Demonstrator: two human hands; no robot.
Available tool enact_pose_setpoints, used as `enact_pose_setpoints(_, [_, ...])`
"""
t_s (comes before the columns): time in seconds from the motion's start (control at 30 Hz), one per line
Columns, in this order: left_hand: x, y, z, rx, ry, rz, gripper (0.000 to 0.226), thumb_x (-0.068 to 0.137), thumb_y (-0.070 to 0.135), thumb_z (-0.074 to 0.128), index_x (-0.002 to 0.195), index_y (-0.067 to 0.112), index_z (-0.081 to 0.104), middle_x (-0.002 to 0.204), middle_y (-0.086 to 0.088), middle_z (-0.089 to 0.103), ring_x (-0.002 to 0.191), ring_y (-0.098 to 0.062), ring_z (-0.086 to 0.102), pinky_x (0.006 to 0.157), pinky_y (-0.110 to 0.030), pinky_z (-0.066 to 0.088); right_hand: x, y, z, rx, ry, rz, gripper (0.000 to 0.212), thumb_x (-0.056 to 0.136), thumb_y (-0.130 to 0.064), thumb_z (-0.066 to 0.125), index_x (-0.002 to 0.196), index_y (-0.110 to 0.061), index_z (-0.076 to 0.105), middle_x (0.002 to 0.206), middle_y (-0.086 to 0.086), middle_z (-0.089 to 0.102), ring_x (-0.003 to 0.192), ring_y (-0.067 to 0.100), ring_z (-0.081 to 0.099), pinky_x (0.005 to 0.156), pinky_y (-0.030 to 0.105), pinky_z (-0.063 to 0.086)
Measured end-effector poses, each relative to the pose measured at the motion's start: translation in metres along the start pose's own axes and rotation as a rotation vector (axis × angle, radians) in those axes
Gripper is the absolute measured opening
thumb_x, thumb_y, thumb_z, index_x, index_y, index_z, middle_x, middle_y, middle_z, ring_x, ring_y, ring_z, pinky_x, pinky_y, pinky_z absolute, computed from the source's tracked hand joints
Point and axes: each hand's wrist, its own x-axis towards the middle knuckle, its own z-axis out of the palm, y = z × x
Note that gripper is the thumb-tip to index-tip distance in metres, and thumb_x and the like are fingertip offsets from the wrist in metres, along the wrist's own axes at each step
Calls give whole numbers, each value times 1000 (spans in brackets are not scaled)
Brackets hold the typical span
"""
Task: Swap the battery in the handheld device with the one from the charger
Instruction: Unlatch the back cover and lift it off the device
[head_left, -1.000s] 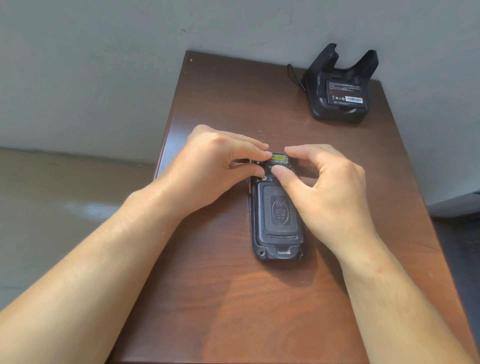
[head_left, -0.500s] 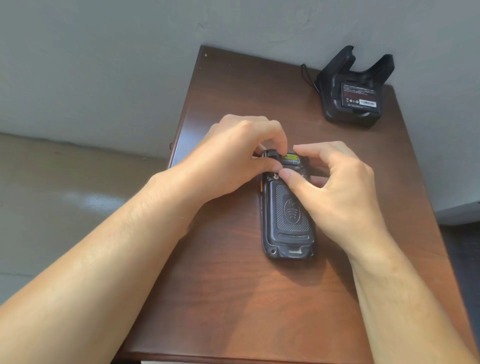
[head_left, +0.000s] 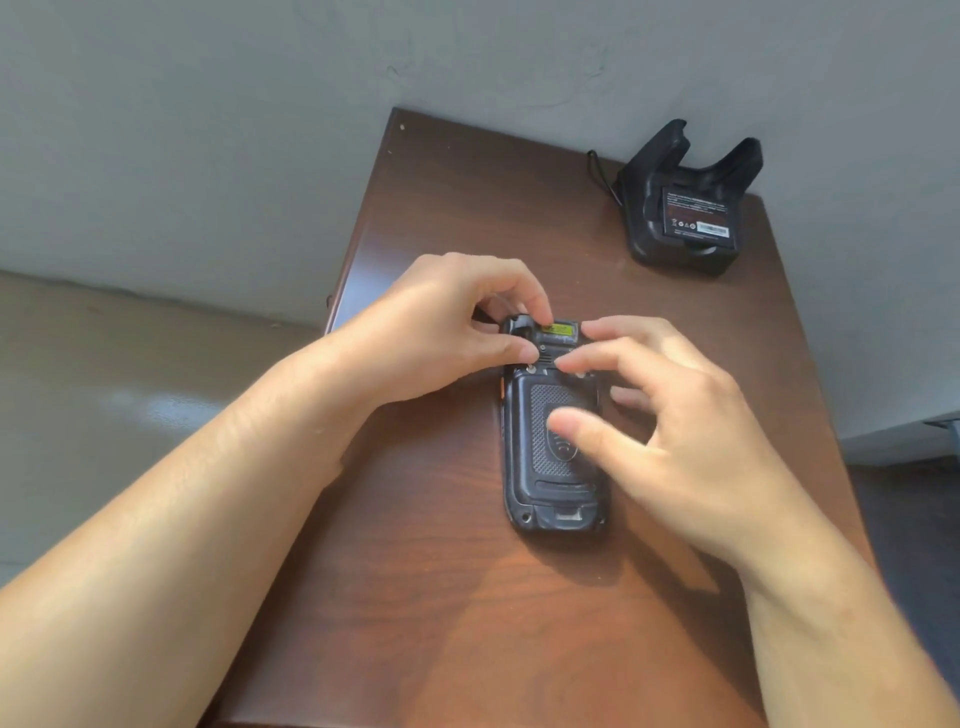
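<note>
Brown table (head_left: 467, 597) fills centre and lower frame, grey wall behind. Charger (head_left: 680, 244) sits upper right w/ spare battery (head_left: 696, 213) seated in it, label up, well apart from both hands. Handheld device (head_left: 553, 436) lies face down mid-frame, back cover (head_left: 540, 467) on.

Progress: early, by my read. Cover not off yet, old battery not out, spare untouched; all of the swap is left.

Left hand (head_left: 441, 332) pinches the device's top end, thumb and forefinger closed on it near the yellow label (head_left: 560, 329). Right hand (head_left: 691, 436) is spread loose over the device's right side, fingers apart, thumb hovering over the cover, forefinger tip by the top screws; blurred, can't tell if it touches. It holds nothing.
</note>
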Motion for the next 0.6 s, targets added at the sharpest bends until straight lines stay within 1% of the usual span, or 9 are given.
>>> enact_pose_setpoints(0.03, [0,1,1,13,5,11,21,80,19,82,96,28,72,86,12,67,84,-5,64,83,-25,57,-2,-2,-1,-45,-47,9,47,76,-59,71,117,-36,68,137,-15,49,127,5,54,103,38,53])
enact_pose_setpoints(0.1, [-1,2,4,38,12,27,22,81,20,81,96,31,70,94,7,68,86,-7,63,83,-26,57,-4,-5,1,-105,-85,40,60,68,-73,64,119,-40,62,139,-19,41,124,6,53,101,43,53])
enact_pose_setpoints(0.2, [-1,3,4,53,15,18,22,81,20,80,96,32,69,94,4,67,84,-9,63,83,-27,58,-2,-10,6,-157,-50,50,64,64,-80,59,113,-39,58,129,-20,38,112,7,54,93,43,54])
enact_pose_setpoints(0.27, [-2,4,4,39,16,3,21,82,19,80,96,30,70,86,10,65,78,-6,62,80,-22,57,1,-12,11,-189,-15,64,63,65,-82,54,110,-37,57,125,-17,38,113,8,51,91,39,53])
enact_pose_setpoints(0.33, [-2,5,4,20,31,-13,20,82,17,80,96,27,71,77,15,61,71,0,59,71,-11,50,4,-12,17,-222,17,73,62,67,-82,51,107,-35,56,122,-13,38,116,13,44,90,36,49])
enact_pose_setpoints(0.37, [-3,6,4,16,39,-17,20,82,15,80,96,25,71,74,16,60,67,3,57,68,-8,47,5,-12,21,-239,32,78,60,69,-82,50,105,-34,55,120,-11,38,115,14,41,89,34,47])
enact_pose_setpoints(0.4, [-3,7,5,20,42,-15,20,82,15,80,97,24,71,74,15,59,66,5,56,67,-7,46,6,-12,24,-251,53,84,58,71,-80,50,104,-33,54,117,-9,38,113,14,39,87,31,46])
enact_pose_setpoints(0.5, [-3,6,6,71,43,12,21,82,18,79,98,27,70,89,9,64,71,3,56,72,-14,52,10,-14,31,-218,142,59,49,78,-72,52,100,-28,53,108,-8,44,105,15,41,83,27,41])
enact_pose_setpoints(0.6, [-2,4,6,78,45,21,21,82,20,79,98,29,69,96,7,67,74,-1,56,75,-18,53,10,-18,21,-110,191,2,30,87,-56,58,93,-28,51,94,-11,55,92,15,49,79,25,38])
